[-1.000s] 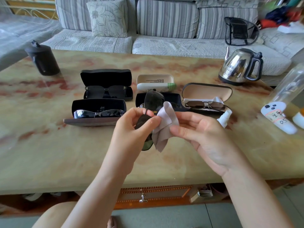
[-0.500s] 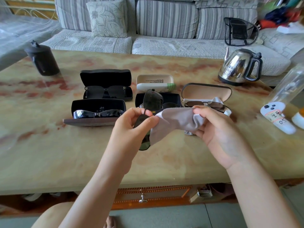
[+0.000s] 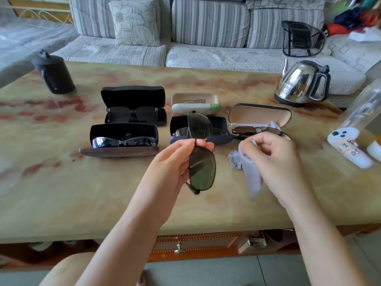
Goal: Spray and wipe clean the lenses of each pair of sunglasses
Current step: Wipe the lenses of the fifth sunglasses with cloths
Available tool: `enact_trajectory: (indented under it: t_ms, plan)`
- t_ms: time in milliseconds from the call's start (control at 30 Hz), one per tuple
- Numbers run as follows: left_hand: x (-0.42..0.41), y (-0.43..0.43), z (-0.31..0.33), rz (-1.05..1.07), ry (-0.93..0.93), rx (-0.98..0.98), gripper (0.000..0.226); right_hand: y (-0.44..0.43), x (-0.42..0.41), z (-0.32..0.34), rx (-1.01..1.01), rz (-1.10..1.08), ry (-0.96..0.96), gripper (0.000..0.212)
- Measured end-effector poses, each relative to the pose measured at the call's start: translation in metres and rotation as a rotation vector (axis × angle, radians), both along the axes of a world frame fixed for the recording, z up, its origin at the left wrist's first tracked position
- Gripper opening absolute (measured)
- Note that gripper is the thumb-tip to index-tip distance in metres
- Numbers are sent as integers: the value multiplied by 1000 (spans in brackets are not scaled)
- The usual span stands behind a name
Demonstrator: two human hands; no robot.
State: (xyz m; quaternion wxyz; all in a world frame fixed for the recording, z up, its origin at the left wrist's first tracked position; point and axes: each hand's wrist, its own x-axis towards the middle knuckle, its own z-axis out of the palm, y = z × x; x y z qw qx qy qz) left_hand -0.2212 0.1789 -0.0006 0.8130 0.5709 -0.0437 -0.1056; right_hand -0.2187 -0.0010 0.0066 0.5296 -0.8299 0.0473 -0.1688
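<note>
Your left hand pinches the dark-lensed wire-frame sunglasses at the bridge, long axis vertical. Your right hand grips the grey cloth just right, apart.

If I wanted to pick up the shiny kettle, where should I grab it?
Grab the kettle by its black handle, reaching in from the right. The handle is a big loop that sticks out on that side, with a gap your fingers can curl through. The kettle stands upright, so lifting it straight up should keep it level.
</note>
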Motion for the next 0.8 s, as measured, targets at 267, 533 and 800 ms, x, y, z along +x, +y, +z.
enact_trajectory:
  t_ms: [267,533,800]
  plan:
    - [-7,-11,-6,-14,-13,22,29,40,-17,13,62,250,-247,14]
    - [-8,-11,-8,-64,76,-71,31,45,-27,7,-51,346,-176,30]
    - [-7,-13,-8,-23,95,-152,27,43,-19,-6,-83,184,-276,31]
